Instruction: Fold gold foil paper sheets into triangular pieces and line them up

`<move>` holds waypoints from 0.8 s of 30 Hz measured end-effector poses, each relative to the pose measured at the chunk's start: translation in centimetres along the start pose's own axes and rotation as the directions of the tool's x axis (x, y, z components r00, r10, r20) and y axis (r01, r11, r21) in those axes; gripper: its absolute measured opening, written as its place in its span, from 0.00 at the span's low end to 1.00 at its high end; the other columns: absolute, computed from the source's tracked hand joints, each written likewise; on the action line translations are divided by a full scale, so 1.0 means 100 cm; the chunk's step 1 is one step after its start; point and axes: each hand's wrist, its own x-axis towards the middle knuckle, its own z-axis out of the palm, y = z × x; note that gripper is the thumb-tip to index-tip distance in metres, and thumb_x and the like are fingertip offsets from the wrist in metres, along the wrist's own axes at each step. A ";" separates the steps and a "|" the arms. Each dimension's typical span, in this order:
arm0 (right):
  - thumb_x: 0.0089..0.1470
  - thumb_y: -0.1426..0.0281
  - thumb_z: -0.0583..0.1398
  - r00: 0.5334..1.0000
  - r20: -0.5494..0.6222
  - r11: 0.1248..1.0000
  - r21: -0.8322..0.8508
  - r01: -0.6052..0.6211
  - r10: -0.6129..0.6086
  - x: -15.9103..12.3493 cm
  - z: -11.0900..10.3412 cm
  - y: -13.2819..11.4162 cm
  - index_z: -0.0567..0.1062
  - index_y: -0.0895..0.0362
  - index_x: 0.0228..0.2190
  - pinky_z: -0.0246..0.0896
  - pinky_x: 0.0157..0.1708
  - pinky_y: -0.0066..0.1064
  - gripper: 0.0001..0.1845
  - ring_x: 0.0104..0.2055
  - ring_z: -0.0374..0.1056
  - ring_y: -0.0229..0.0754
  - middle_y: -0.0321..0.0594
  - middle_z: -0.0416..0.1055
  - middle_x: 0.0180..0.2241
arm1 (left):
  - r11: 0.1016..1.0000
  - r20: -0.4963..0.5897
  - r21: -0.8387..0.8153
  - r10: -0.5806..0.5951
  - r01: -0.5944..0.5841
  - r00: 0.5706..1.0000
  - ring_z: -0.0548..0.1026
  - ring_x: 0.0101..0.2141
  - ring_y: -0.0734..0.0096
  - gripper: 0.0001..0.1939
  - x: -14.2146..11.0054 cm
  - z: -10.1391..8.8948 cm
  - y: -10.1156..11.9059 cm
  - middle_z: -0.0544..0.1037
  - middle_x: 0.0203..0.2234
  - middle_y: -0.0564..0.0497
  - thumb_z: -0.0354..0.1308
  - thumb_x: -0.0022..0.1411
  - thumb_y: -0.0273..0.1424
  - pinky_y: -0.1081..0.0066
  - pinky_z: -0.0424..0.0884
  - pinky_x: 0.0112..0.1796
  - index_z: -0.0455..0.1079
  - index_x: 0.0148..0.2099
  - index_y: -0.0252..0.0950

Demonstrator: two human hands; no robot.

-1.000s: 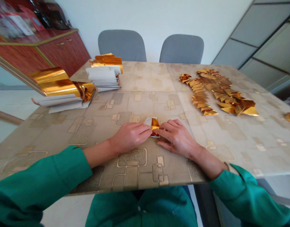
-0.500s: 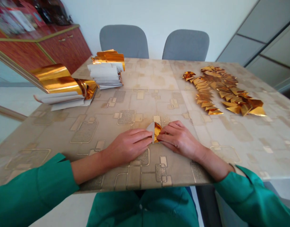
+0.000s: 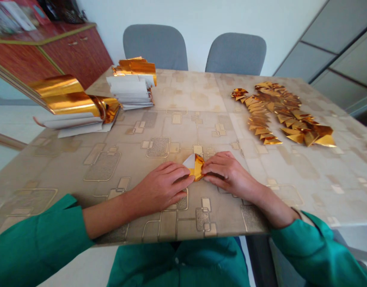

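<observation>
A small piece of gold foil paper (image 3: 198, 169), partly folded with a white patch of its back showing at the upper left, lies between my hands near the table's front. My left hand (image 3: 167, 183) is closed on its left side, thumb and fingertips at the lower left edge. On the opposite side my right hand (image 3: 228, 173) pinches the right edge between thumb and fingers. My fingertips hide parts of the paper's left and right edges.
On the patterned tablecloth (image 3: 135, 159), two stacks of gold-and-white paper, a curled one (image 3: 78, 107) and a flatter one (image 3: 132, 89), stand at left. Folded gold pieces (image 3: 279, 107) are heaped at right. Beyond the far edge are two grey chairs (image 3: 155, 46).
The left part of the paper has been folded over, so more gold shows on its lower left. My left hand has shifted slightly left. The view has moved a little.
</observation>
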 end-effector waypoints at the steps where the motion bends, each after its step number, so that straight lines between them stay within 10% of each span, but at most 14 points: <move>1: 0.64 0.67 0.58 1.000 -0.008 1.000 0.019 -0.010 0.010 0.001 0.001 0.001 0.76 0.54 0.39 0.56 0.47 0.38 0.07 0.43 0.70 0.41 0.39 0.77 0.39 | 1.000 0.009 0.000 0.000 0.000 1.000 0.72 0.49 0.57 0.17 0.000 0.000 0.000 0.74 0.48 0.41 0.55 0.68 0.32 0.56 0.69 0.52 0.68 0.56 0.32; 24: 0.56 0.66 0.67 0.945 -0.186 0.953 -0.090 -0.290 0.270 0.014 0.020 -0.012 0.76 0.54 0.26 0.45 0.40 0.36 0.09 0.35 0.63 0.42 0.33 0.74 0.27 | 0.999 0.044 -0.043 -0.030 0.032 0.999 0.69 0.51 0.56 0.23 0.003 0.000 0.006 0.74 0.48 0.42 0.52 0.69 0.32 0.55 0.67 0.54 0.62 0.64 0.32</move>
